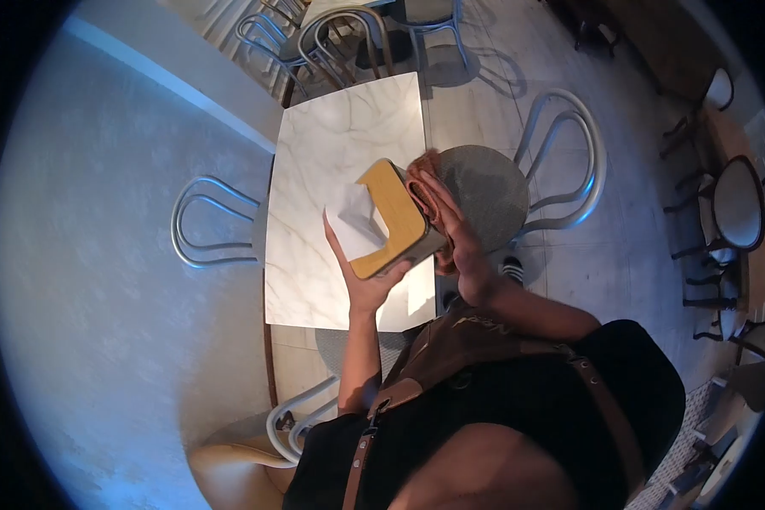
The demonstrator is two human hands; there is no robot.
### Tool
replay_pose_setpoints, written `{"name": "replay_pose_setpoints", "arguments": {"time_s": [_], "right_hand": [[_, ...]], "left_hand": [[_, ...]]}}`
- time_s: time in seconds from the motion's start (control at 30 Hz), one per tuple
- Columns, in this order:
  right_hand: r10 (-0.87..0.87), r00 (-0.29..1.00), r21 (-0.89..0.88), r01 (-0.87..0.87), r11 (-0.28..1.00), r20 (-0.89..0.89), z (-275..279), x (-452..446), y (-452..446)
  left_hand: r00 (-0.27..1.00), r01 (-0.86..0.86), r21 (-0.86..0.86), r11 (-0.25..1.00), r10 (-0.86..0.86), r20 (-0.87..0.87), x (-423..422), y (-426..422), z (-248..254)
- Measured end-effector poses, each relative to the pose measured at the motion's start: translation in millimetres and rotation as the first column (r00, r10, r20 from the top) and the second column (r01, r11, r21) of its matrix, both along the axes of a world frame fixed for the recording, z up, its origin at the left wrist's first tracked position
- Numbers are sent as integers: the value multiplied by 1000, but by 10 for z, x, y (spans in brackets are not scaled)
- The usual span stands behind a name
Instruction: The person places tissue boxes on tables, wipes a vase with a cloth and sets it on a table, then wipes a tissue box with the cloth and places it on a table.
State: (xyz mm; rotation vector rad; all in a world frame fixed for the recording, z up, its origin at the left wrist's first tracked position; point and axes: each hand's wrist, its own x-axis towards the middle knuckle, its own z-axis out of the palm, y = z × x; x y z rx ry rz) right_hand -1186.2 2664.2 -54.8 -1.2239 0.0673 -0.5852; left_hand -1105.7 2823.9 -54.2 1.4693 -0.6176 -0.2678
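Observation:
My left hand (371, 287) grips a tissue box (404, 212) by its near end and left side, holding it tilted above the table. The box has a yellow wood-like top and darker sides, and a white tissue (359, 219) sticks up from its slot. A reddish-brown cloth (434, 200) lies against the right side of the box. Over the cloth is my right hand (459, 234), its fingers stretched out along it and pressing it to the box. Part of the cloth is hidden beneath that hand.
Below the box stands a white marble-patterned table (340, 127) beside a pale wall (127, 212). A metal chair with a round grey seat (484, 191) is at its right, another metal chair (217, 221) at its left. More chairs (348, 42) stand beyond, and several along the right.

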Motion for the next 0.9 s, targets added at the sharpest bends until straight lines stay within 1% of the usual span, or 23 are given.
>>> {"name": "replay_pose_setpoints", "arguments": {"time_s": [0.07,0.13,0.17,0.2,0.23,0.27,0.3,0.33,0.4,0.43,0.47,0.5,0.53,0.57,0.6,0.67,0.7,0.73,0.77,0.8,0.83,0.87,0.9], "right_hand": [[4,974,-153,32,988,229,318,-41,-123],[238,954,-146,-213,966,181,509,-101,-324],[229,956,-139,-205,969,183,461,-70,-353],[311,942,24,-316,948,122,415,-27,-367],[403,912,191,-411,892,79,385,-5,-368],[403,911,188,-412,892,89,361,-27,-326],[324,942,151,-335,930,90,384,-99,-204],[247,965,116,-256,960,90,388,-176,-73],[255,964,51,-259,965,70,260,-365,107],[152,986,-240,-166,957,-75,312,-473,87],[156,985,-240,-170,956,-74,206,-441,25],[76,997,-466,-60,883,14,20,-337,-64],[15,993,-654,67,753,119,-120,-247,-148],[-17,973,-638,165,752,231,-175,-180,-213],[2,971,-485,119,866,241,49,-106,-200],[9,966,-320,76,944,257,303,-16,-269],[219,972,73,-225,972,82,324,13,-383],[469,883,493,-411,767,6,329,8,-429],[466,885,492,-408,769,6,307,-16,-424],[465,882,479,-441,759,76,309,-30,-412],[468,872,466,-477,745,144,320,-48,-372],[477,867,468,-484,740,143,335,-118,-284],[343,929,402,-369,838,139,494,-209,-137]], "left_hand": [[994,33,42,999,-28,-108,-75,63,-63],[981,137,10,990,-137,137,-203,6,122],[971,161,0,987,-158,177,-260,-67,286],[970,167,6,986,-165,179,-278,-82,299],[977,102,4,995,-101,187,-292,-90,315],[979,35,-2,999,-34,200,-277,-104,330],[941,-42,32,999,29,336,-212,-94,317],[940,-49,33,998,35,340,-152,-96,341],[941,-202,-64,977,212,265,-47,-113,379],[944,-224,-81,971,237,232,-45,-127,418],[942,-228,-81,970,241,232,-56,-131,399],[964,-198,-87,976,210,165,-68,-126,358],[980,-167,-95,981,176,97,-69,-104,305],[982,-134,-51,990,139,126,-5,-14,91],[993,-81,-31,996,84,84,-70,-1,15],[997,-18,-83,996,24,69,-255,-134,200],[997,-9,-89,996,15,74,-284,-178,292],[988,38,-60,997,-28,152,-321,-184,366],[971,79,-28,997,-70,228,-344,-185,400],[971,79,-33,996,-69,230,-329,-204,408],[967,28,-15,999,-23,252,-305,-202,415],[961,-28,7,1000,25,274,-304,-197,421],[961,-36,4,999,34,275,-277,-214,423]]}}
